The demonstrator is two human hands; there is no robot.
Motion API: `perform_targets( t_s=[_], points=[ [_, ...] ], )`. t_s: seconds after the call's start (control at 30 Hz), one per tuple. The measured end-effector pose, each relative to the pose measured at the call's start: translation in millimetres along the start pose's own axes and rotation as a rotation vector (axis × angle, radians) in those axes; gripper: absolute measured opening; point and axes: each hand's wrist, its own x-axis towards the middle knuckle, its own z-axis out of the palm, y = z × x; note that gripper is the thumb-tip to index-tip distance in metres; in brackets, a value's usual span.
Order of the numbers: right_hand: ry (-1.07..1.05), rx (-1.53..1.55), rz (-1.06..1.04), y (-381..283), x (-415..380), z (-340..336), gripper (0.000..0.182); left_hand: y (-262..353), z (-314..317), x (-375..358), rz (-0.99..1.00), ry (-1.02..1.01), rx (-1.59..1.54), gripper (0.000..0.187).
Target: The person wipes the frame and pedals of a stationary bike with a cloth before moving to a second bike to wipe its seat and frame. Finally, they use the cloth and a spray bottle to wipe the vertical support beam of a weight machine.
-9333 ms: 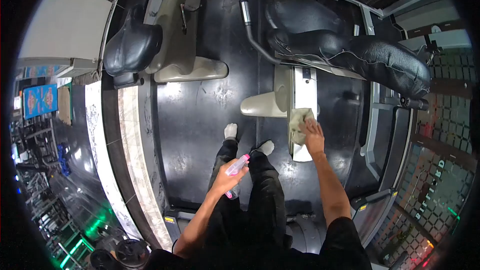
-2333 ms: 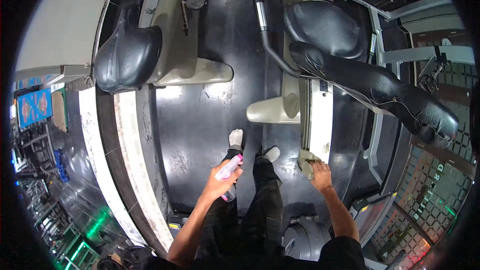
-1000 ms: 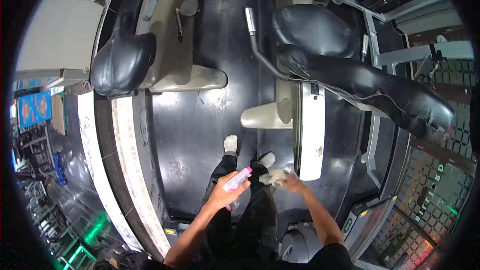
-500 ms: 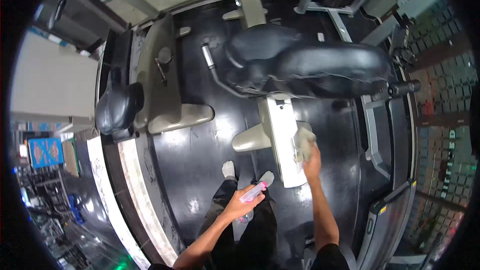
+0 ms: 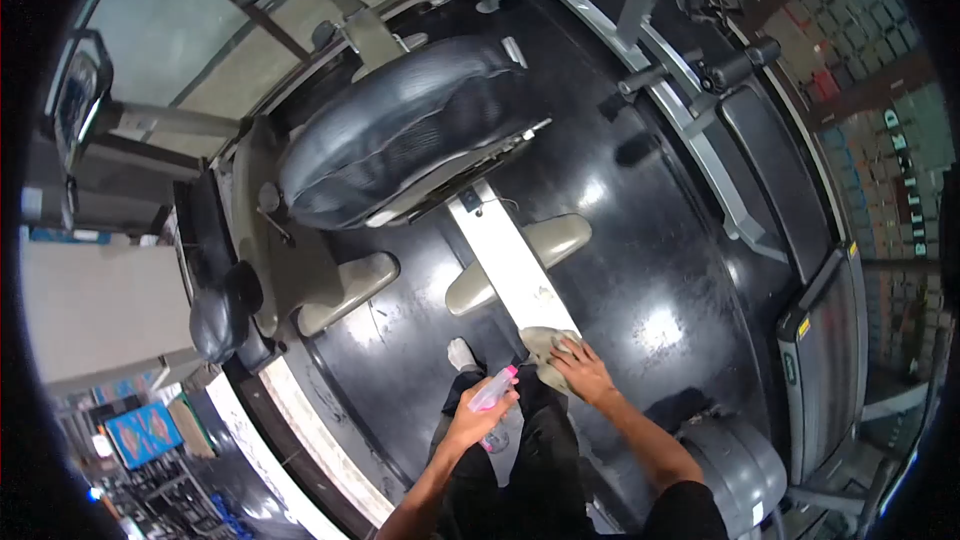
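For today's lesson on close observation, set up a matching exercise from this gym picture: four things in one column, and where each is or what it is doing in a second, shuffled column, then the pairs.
Things
1. spray bottle
2. cloth
3. black padded seat
4. white sock

Places or states
A. on the black floor
B. raised above the pale beam
C. held in the left hand
D. pressed on the pale beam's near end by the right hand

Pairs: 1-C, 2-D, 3-B, 4-A

Glossy black floor (image 5: 640, 270); soft cloth (image 5: 545, 345); plastic bottle (image 5: 492, 395).
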Motion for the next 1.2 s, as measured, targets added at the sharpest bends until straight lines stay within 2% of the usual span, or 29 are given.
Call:
perform_targets(
  t_s=[0.03, 0.1, 0.2, 0.27, 0.33, 0.37, 0.47, 0.53, 0.57, 0.63, 0.77, 0.9, 0.97, 1.07, 1.17, 1.2],
  points=[
    [-0.002, 0.017, -0.023, 6.8, -18.0, -5.7, 0.037, 1.9, 1.5, 2.7, -0.02, -0.008, 0.016, 0.034],
    [-0.182, 0.113, 0.214, 26.4, -45.1, -8.9, 0.042, 7.0, 7.6, 11.0, 0.047, 0.052, -0.007, 0.03],
    [-0.173, 0.385, 0.798, 80.9, -54.9, 22.3, 0.043, 17.9, 18.3, 29.9, 0.043, 0.107, 0.024, 0.029],
    [-0.008, 0.497, 0.98, 104.3, -19.4, -4.8, 0.049, 21.9, 27.4, 44.7, 0.005, 0.137, 0.052, 0.03],
    [0.214, 0.661, 0.973, 133.8, 18.4, 10.9, 0.054, 17.2, 37.0, 53.1, -0.017, 0.128, 0.045, 0.03],
    [0.234, 0.63, 0.986, 150.5, 39.8, 41.8, 0.058, 14.2, 42.1, 57.4, -0.026, 0.122, 0.042, 0.029],
    [0.157, 0.819, 0.947, 154.6, 125.4, 34.6, 0.053, 16.3, 62.9, 57.5, -0.145, 0.104, 0.051, 0.026],
    [0.228, 0.854, 0.785, 157.6, 172.1, 80.7, 0.053, 6.2, 69.7, 54.4, -0.131, 0.076, 0.042, 0.022],
    [0.189, 0.87, 0.706, 153.5, 190.4, 71.1, 0.055, 6.9, 72.5, 53.3, -0.138, 0.072, 0.054, 0.021],
    [0.086, 0.871, 0.697, 141.4, 214.2, 69.6, 0.058, 1.9, 73.1, 56.8, -0.111, 0.073, 0.128, 0.023],
    [-0.041, 0.912, 0.586, 134.6, 186.7, 55.6, 0.061, -4.8, 65.5, 61.7, -0.133, 0.093, 0.101, 0.024],
    [-0.226, 0.935, 0.49, 135.0, 100.5, 32.1, 0.062, 16.8, 68.5, 74.2, -0.15, 0.1, 0.135, 0.026],
    [-0.056, 0.898, 0.378, 134.0, 48.5, 76.8, 0.059, 26.5, 71.9, 77.5, -0.146, 0.108, 0.118, 0.026],
    [-0.267, 1.01, 0.466, 138.8, 12.5, 49.4, 0.05, 27.4, 73.9, 78.6, -0.116, 0.061, 0.107, 0.027],
    [-0.434, 0.942, 0.743, 153.0, 12.0, 58.2, 0.04, 25.3, 76.8, 77.3, -0.108, 0.054, 0.113, 0.027],
    [-0.332, 1.002, 0.848, 145.0, 21.0, 24.0, 0.035, 25.3, 77.9, 76.5, -0.105, 0.062, 0.115, 0.027]
  ],
)
